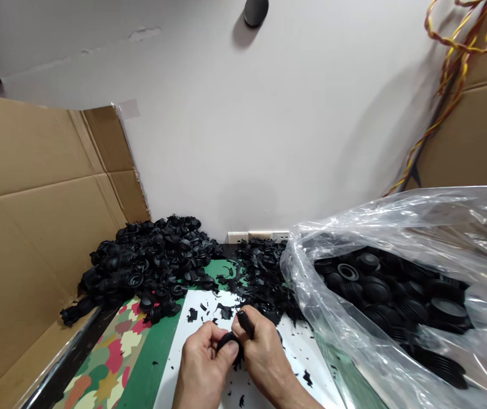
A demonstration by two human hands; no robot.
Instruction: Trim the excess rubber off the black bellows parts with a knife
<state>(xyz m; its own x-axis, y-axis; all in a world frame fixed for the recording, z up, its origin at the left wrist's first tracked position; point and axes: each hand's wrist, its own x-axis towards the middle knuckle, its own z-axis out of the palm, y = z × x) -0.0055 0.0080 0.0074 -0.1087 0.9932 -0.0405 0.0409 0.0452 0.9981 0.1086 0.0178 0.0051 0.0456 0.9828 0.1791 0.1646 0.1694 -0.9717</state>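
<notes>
Between the thumb and fingers of my left hand (203, 363) is a black ribbed-type rubber part (229, 339), mostly covered by the fingers. My right hand (264, 349) is closed around a dark rod-like handle (245, 324); its working end is hidden. Both hands meet at the rubber part, low over a white sheet (173, 375) strewn with small black scraps (226, 312). Behind to the left rises a heap of black ribbed rubber parts (158, 261). A pile of thin black rubber trimmings (264, 272) lies just beyond my right hand.
On the right, a clear plastic bag (305, 289) gapes open, holding many black rubber parts (375, 289). Cardboard (47, 216) walls the left side. A power strip (258, 237) sits against the back wall; twisted yellow-brown wires (452, 108) hang at upper right. Green matting (152, 363) shows beneath.
</notes>
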